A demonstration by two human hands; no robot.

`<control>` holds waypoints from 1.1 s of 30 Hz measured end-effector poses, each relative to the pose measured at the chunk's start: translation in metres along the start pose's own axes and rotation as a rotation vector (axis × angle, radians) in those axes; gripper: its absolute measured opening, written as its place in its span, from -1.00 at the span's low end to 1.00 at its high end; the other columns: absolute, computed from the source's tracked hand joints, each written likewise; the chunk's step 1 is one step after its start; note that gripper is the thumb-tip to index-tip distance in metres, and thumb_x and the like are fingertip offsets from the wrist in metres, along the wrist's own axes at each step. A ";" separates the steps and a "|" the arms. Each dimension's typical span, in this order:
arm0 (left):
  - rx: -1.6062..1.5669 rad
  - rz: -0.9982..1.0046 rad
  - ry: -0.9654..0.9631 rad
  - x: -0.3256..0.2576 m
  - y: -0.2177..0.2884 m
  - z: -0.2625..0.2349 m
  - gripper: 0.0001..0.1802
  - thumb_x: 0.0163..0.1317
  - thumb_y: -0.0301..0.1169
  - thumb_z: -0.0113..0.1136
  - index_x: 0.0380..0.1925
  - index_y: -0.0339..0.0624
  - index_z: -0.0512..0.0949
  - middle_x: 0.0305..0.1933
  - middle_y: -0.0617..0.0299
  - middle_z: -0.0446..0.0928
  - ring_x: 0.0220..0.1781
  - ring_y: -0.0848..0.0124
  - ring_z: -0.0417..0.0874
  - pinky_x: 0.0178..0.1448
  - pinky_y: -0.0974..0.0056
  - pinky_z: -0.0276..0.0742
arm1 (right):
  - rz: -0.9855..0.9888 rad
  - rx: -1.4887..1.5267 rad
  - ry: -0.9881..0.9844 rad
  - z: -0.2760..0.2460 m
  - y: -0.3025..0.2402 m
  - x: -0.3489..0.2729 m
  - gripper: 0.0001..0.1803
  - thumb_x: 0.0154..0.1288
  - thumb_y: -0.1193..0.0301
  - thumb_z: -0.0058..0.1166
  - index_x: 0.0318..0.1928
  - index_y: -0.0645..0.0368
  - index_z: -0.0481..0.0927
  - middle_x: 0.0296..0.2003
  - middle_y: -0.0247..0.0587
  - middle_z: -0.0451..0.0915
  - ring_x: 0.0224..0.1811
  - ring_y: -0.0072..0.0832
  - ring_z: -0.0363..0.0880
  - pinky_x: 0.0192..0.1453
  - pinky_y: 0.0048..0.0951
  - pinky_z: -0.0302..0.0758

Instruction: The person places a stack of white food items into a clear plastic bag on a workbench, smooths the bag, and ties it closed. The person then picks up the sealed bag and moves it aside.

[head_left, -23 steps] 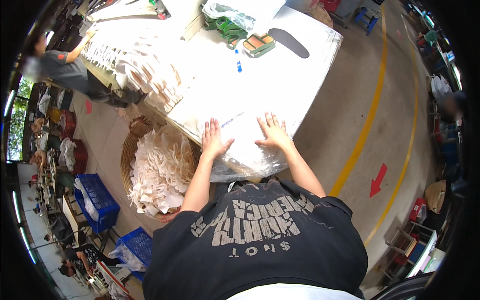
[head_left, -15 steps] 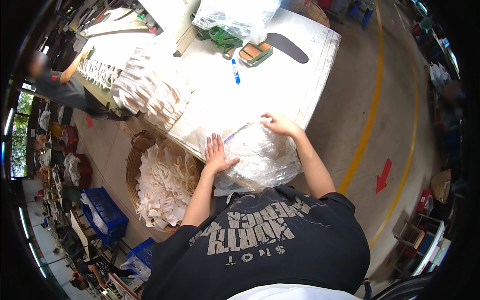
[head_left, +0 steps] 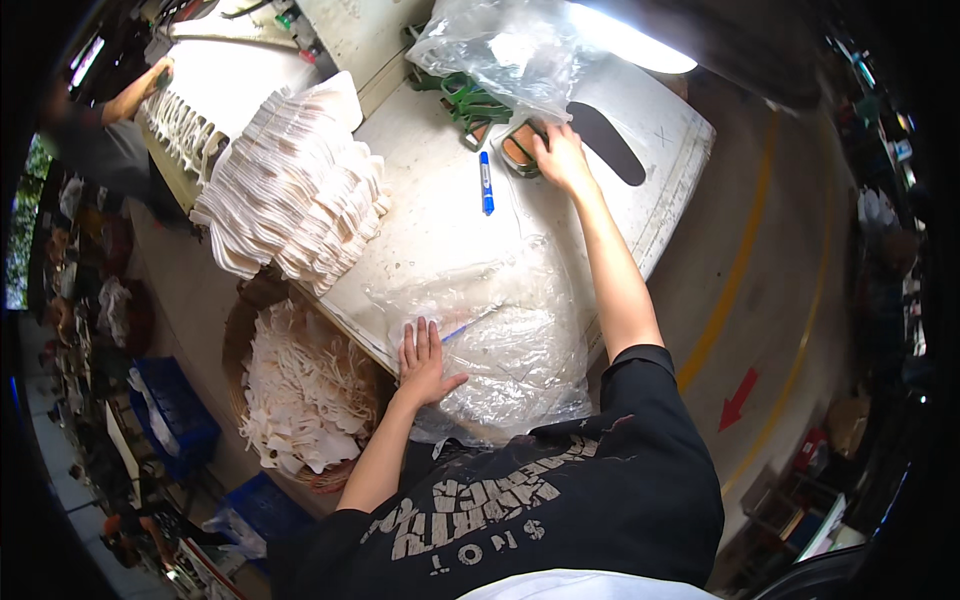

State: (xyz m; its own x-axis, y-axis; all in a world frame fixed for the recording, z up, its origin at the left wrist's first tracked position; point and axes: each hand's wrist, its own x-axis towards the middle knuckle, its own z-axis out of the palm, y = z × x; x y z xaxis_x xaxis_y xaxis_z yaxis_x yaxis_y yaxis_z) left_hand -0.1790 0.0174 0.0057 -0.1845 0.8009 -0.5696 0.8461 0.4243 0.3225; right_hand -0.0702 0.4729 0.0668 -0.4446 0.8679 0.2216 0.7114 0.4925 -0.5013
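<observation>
My left hand (head_left: 425, 362) lies flat, fingers apart, on a clear plastic bag (head_left: 505, 340) spread over the near edge of the white table (head_left: 430, 210). My right hand (head_left: 560, 158) reaches far across the table and touches a small orange and green item (head_left: 517, 148) beside a blue marker pen (head_left: 486, 182). A black sole-shaped piece (head_left: 612, 142) lies just right of that hand. Whether the right hand grips the item is unclear.
A tall stack of white cut pieces (head_left: 295, 190) sits on the table's left. A crumpled clear bag (head_left: 510, 55) covers green parts at the back. A basket of white scraps (head_left: 305, 395) stands on the floor at left. Another person (head_left: 105, 115) works at the far left.
My right hand left the plastic bag and stretched forward to the orange and green item at the table's far side. My left hand stayed pressed on the bag.
</observation>
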 end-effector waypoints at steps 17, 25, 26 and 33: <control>-0.097 0.043 0.090 -0.002 -0.002 -0.004 0.41 0.17 0.25 0.40 0.66 -0.28 -0.28 0.76 -0.16 -0.34 0.76 -0.19 -0.46 0.70 -0.26 -0.41 | 0.267 -0.288 -0.191 0.023 0.021 0.124 -0.42 0.35 0.09 0.09 0.32 0.04 0.61 0.35 0.07 0.56 0.45 -0.05 0.48 0.48 -0.11 0.46; -0.083 0.029 0.091 -0.001 -0.002 -0.004 0.39 0.16 0.26 0.41 0.66 -0.26 -0.24 0.76 -0.15 -0.29 0.76 -0.18 -0.41 0.70 -0.24 -0.38 | 0.112 -0.309 -0.381 0.036 0.041 0.138 -0.32 0.19 0.29 0.10 0.38 0.11 0.54 0.41 0.17 0.46 0.52 0.02 0.36 0.58 -0.15 0.31; -0.084 0.032 0.075 0.000 -0.002 -0.003 0.40 0.17 0.26 0.40 0.66 -0.30 -0.26 0.75 -0.19 -0.31 0.76 -0.21 -0.44 0.69 -0.27 -0.40 | 0.104 -0.333 -0.417 0.034 0.044 0.137 -0.30 0.18 0.29 0.10 0.39 0.13 0.52 0.42 0.18 0.46 0.52 0.03 0.36 0.58 -0.15 0.32; -0.076 0.033 0.091 0.001 -0.002 -0.005 0.38 0.15 0.25 0.41 0.66 -0.24 -0.21 0.76 -0.14 -0.27 0.76 -0.19 -0.38 0.70 -0.23 -0.36 | 0.090 -0.426 -0.369 0.035 0.070 0.131 -0.30 0.24 0.14 0.17 0.39 0.11 0.54 0.40 0.11 0.50 0.49 -0.01 0.42 0.52 -0.17 0.41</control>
State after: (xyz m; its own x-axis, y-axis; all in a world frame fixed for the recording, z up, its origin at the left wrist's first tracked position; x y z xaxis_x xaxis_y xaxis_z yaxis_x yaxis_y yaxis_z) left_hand -0.1832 0.0192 0.0086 -0.2052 0.8485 -0.4878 0.8126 0.4255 0.3982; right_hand -0.0981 0.6186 0.0314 -0.4783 0.8651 -0.1511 0.8780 0.4669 -0.1059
